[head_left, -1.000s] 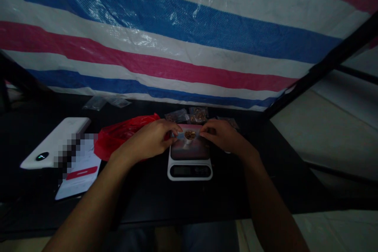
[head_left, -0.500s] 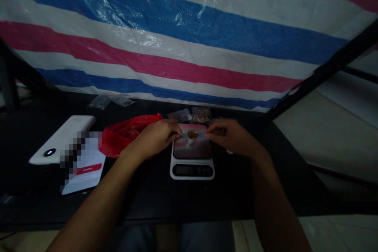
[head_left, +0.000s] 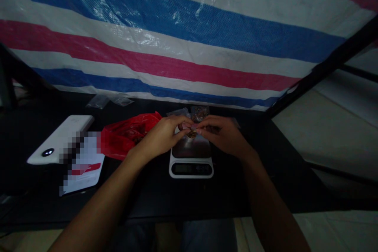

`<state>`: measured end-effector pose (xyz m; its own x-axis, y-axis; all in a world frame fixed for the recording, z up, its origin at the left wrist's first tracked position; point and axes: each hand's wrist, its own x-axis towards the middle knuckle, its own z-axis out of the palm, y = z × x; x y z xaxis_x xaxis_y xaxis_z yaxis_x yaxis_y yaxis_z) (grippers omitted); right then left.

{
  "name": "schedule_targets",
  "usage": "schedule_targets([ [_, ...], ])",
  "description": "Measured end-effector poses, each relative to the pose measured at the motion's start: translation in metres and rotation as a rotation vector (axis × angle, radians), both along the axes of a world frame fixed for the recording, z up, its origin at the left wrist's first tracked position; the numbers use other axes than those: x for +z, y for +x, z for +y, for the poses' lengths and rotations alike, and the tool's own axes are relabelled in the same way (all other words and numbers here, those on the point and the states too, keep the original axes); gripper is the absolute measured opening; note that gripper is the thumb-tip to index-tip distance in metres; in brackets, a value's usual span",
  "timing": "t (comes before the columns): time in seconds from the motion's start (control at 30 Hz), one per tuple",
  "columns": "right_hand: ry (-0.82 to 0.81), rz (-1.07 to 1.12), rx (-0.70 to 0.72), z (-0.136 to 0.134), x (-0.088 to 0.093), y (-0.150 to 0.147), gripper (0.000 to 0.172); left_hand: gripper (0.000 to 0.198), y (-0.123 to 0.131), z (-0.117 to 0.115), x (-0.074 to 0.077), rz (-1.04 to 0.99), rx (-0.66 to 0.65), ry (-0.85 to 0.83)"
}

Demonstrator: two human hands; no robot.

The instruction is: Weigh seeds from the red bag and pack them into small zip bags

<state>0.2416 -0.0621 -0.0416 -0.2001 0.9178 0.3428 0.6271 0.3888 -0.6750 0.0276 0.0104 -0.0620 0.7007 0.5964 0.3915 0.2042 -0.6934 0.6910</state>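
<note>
A white kitchen scale (head_left: 191, 151) with a metal plate stands in front of me. On the plate is a small cup of brown bits (head_left: 191, 134), its rim partly covered by my fingers. My left hand (head_left: 169, 136) comes in from the left, thumb and fingers pinched just above the cup. Opposite it, my right hand (head_left: 223, 134) is pinched too, with its fingertips close to the left ones. Whatever lies between the fingertips is too small and dark to make out.
Left of the scale lies an open red plastic bag (head_left: 118, 138) with dark contents. Further left are a white power bank (head_left: 63, 138) and a phone (head_left: 88, 165). Behind the scale lie clear packets of brown bits (head_left: 200, 113). Empty-looking clear bags (head_left: 99, 101) lie at the back left, before a striped sheet (head_left: 177, 59).
Both hands have moved inward from the two sides of the cup. Their fingertips now come together over it.
</note>
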Motion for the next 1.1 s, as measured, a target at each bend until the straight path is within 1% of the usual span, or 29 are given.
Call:
schedule_targets([
  [0.1, -0.008, -0.013, 0.045, 0.003, -0.004, -0.007, 0.014, 0.023, -0.001, -0.001, -0.003, -0.009, -0.014, -0.028],
  [0.2, -0.005, -0.042, 0.037, 0.001, 0.001, -0.005, 0.015, 0.026, -0.001, -0.002, -0.003, -0.013, -0.017, -0.037],
  [0.3, 0.024, -0.055, -0.081, -0.013, 0.012, 0.006, 0.016, 0.026, -0.001, -0.004, -0.001, -0.005, 0.004, -0.028],
  [0.37, -0.014, -0.084, -0.175, -0.029, 0.014, 0.015, 0.017, 0.027, -0.001, -0.005, 0.001, -0.002, 0.034, -0.019],
  [0.43, -0.146, -0.136, -0.220, -0.047, 0.007, 0.023, 0.015, 0.027, -0.001, -0.006, 0.003, -0.002, 0.058, 0.006],
  [0.53, -0.353, -0.220, -0.243, -0.070, -0.014, 0.028, 0.012, 0.023, -0.004, -0.009, 0.007, -0.003, 0.064, 0.072],
  [0.63, -0.411, -0.250, -0.201, -0.081, -0.031, 0.028, 0.011, 0.022, -0.006, -0.012, 0.009, -0.027, 0.059, 0.113],
  [0.7, -0.393, -0.256, -0.177, -0.084, -0.033, 0.027, 0.012, 0.023, -0.007, -0.012, 0.009, -0.035, 0.063, 0.119],
  [0.77, -0.339, -0.243, -0.171, -0.089, -0.031, 0.025, 0.011, 0.023, -0.008, -0.010, 0.008, -0.020, 0.076, 0.123],
  [0.83, -0.245, -0.199, -0.152, -0.097, -0.028, 0.020, 0.008, 0.024, -0.010, -0.007, 0.006, -0.003, 0.103, 0.129],
  [0.9, -0.140, -0.155, -0.085, -0.107, -0.030, 0.012, 0.008, 0.024, -0.012, -0.004, 0.005, 0.003, 0.131, 0.133],
  [0.97, -0.072, -0.159, 0.017, -0.116, -0.036, 0.001, 0.010, 0.025, -0.014, -0.001, 0.006, 0.005, 0.159, 0.133],
  [1.0, -0.063, -0.182, 0.056, -0.120, -0.041, -0.005, 0.010, 0.026, -0.015, -0.001, 0.006, 0.008, 0.173, 0.132],
  [1.03, -0.054, -0.212, 0.080, -0.122, -0.045, -0.009, 0.011, 0.026, -0.016, 0.000, 0.006, 0.012, 0.188, 0.131],
  [1.1, -0.046, -0.275, 0.084, -0.126, -0.054, -0.015, 0.012, 0.027, -0.018, 0.001, 0.007, 0.015, 0.217, 0.129],
])
